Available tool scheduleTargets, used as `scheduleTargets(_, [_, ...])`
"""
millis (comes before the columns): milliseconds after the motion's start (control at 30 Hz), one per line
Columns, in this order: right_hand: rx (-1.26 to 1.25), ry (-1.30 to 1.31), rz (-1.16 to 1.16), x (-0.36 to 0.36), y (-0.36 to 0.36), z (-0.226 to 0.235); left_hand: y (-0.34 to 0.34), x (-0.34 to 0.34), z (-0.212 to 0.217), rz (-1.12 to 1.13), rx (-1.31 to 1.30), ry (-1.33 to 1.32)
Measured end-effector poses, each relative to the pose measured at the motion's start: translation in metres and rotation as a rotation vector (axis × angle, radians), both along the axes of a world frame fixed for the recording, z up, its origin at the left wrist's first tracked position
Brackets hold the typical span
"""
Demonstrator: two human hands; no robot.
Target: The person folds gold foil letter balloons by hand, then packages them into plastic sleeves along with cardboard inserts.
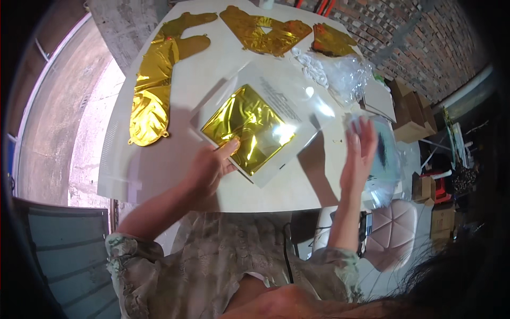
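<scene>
Folded gold foil (249, 125) is at the centre of the frame, a clear plastic sleeve (254, 75) showing around it. The left hand (211, 164) clamps its lower-left edge, thumb on top. At right, the right hand (361, 151) is raised, fingers extended, near clear bags (388, 159). A flat gold foil shape (154, 80) lies upper left.

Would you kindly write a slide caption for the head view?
Left hand holding a gold foil square in a clear packet above a pale table, the right hand open.
</scene>
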State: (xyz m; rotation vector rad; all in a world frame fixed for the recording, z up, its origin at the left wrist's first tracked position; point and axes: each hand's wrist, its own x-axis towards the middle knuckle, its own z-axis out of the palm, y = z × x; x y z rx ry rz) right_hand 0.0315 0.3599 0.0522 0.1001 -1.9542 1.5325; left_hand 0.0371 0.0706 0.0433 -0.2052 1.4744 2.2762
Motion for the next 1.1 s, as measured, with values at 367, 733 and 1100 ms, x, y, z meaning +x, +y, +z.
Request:
scheduleTargets(367, [-0.659,-0.4,0.516,0.033,-0.1,-0.016,0.021,0.033,-0.023,0.18,0.328,0.037])
scheduleTargets(733, [-0.544,-0.573,0.659,0.038,-0.086,-0.007,0.02,0.035,-0.024,0.256,0.352,0.103])
scheduleTargets(1100, [1.146,0.288,0.379,-0.004,-0.056,0.129,-0.023,0.034,-0.015,-0.069,-0.324,0.427])
